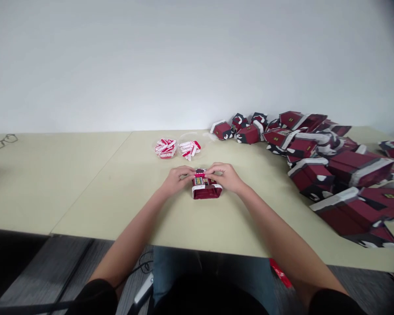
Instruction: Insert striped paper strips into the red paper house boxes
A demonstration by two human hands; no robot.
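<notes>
A small dark red house-shaped box (207, 193) lies on the table in front of me, its open end facing me. It has white trim round the opening and yellow windows on its upper face. My left hand (178, 179) grips its left side, fingers closed at the upper edge. From the other side my right hand (226, 176) pinches the box near its far end. Between the fingertips a bright red strip (200, 175) shows across the box; whether it is loose or fixed I cannot tell.
Two clear round containers (175, 154) beyond my hands hold red-and-white striped pieces (189, 149). A large heap of similar dark red house-shaped boxes (354, 168) covers the table's right side. Eyeglasses (2, 141) lie at far left. The table (118, 188) meets a white wall behind.
</notes>
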